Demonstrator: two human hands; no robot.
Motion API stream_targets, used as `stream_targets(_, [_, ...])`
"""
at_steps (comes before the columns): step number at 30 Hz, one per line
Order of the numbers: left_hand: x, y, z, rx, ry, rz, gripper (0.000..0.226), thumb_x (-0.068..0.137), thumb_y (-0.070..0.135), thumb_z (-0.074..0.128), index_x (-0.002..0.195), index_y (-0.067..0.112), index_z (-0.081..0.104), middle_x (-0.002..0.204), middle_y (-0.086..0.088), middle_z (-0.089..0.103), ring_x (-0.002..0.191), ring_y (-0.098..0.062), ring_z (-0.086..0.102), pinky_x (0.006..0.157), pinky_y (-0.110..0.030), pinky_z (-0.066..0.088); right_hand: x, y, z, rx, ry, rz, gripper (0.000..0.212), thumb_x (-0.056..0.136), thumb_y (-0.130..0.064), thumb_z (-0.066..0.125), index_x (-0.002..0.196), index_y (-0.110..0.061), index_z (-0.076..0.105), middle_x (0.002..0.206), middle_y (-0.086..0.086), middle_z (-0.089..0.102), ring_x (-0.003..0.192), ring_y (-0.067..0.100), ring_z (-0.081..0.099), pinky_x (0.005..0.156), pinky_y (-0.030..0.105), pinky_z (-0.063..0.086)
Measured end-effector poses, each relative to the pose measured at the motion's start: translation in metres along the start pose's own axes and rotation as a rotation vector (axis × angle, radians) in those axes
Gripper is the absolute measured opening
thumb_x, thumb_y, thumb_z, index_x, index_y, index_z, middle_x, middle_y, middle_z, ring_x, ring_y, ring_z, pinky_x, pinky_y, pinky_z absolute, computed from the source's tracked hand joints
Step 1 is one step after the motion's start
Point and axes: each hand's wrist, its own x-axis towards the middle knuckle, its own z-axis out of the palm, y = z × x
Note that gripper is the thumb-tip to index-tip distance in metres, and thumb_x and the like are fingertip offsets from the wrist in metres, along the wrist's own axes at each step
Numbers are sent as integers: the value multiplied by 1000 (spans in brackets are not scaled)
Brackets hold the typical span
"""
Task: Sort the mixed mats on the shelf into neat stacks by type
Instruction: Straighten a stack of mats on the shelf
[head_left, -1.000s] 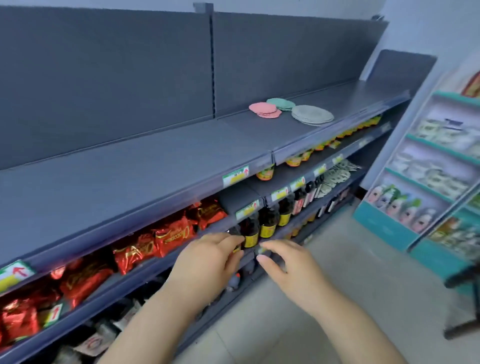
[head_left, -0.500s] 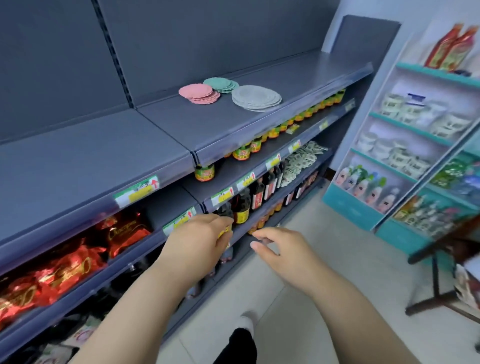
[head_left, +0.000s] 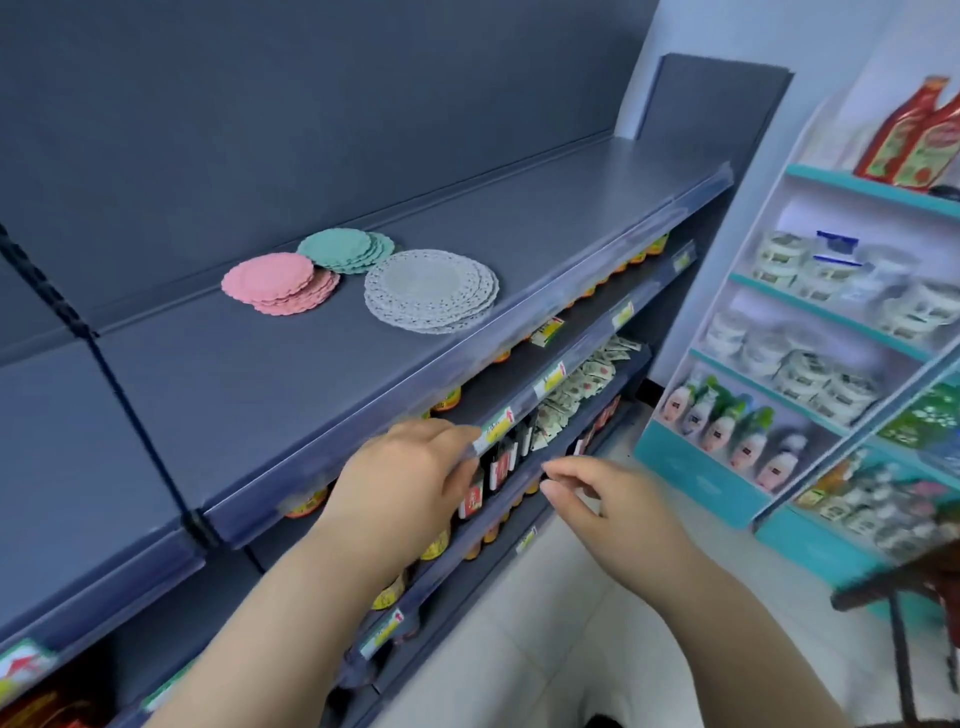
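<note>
Three loose piles of round mats lie on the dark grey top shelf (head_left: 322, 374). Pink scalloped mats (head_left: 275, 283) sit at the left, green scalloped mats (head_left: 345, 251) behind them, and larger white lacy mats (head_left: 430, 290) to the right near the shelf's front edge. My left hand (head_left: 410, 480) hovers in front of the shelf edge below the mats, fingers loosely curled, holding nothing. My right hand (head_left: 605, 501) is beside it, lower right, fingers relaxed and empty. Both hands are well short of the mats.
Lower shelves hold jars, dark bottles (head_left: 498, 467) and sachets (head_left: 582, 384). A teal and white display rack (head_left: 810, 364) with packaged goods and red sauce pouches stands to the right. A dark stool or stand (head_left: 904, 587) is at the far right on the pale floor.
The view has moved right and closer along the shelf, so the mats now appear larger and nearer. Both hands have risen slightly toward the top shelf edge, still empty.
</note>
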Motion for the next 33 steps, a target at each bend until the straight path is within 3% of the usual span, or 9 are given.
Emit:
stream_targets(5, [66,2,31,44,42,-134,35,86,35,45,108,22,70,96,7,70,83,-20,65,60,-31,50,88,31,-38,21,-91,-117,29,90,-34,53,117,-26,60,99,-19,59,96,-3,54,81,4,39])
stream_targets(10, [124,16,48,159,80,-321,22,82,24,65,103,20,71,90,5,70,80,-23,67,55,-31,50,180,54,-81,20,-205,-272,29,89,-36,54,115,-26,61,106,-15,60,101,-3,53,91,16,41])
stream_targets(13, [147,15,51,209,108,-490,25,84,29,56,102,21,71,94,4,71,82,-25,67,57,-31,50,233,56,-96,7,-267,-337,29,89,-35,55,116,-24,61,109,-12,62,102,0,54,90,16,39])
stream_targets(17, [159,-3,52,187,93,-850,27,93,34,50,114,26,64,109,2,65,101,-26,58,71,-36,51,298,37,-86,4,-335,-402,29,89,-32,56,115,-20,61,114,-6,63,104,6,56,91,19,40])
stream_targets(22, [174,-30,53,196,81,-1093,37,92,46,47,119,23,59,105,-4,62,99,-28,56,75,-37,51,359,7,-49,-114,-473,-406,42,89,-39,55,125,-20,53,130,-2,53,116,14,50,93,25,37])
stream_targets(25, [184,-48,54,159,70,-1155,54,85,53,54,127,20,55,105,-9,56,100,-30,55,78,-37,50,383,-8,-30,-193,-534,-380,58,85,-44,59,134,-17,43,137,3,45,124,18,43,96,28,34])
stream_targets(29, [193,-72,47,55,-44,-1171,75,76,59,60,140,26,39,122,-8,45,112,-26,49,91,-31,41,413,-24,-14,-225,-649,-269,85,72,-50,72,138,-12,34,141,3,41,126,20,42,100,33,37])
stream_targets(33, [205,-83,40,15,-185,-1159,84,74,61,61,144,30,26,128,-4,41,115,-21,47,92,-28,39,434,-37,-4,-366,-765,-254,75,62,-53,78,117,-8,51,118,5,56,104,22,55,90,36,46])
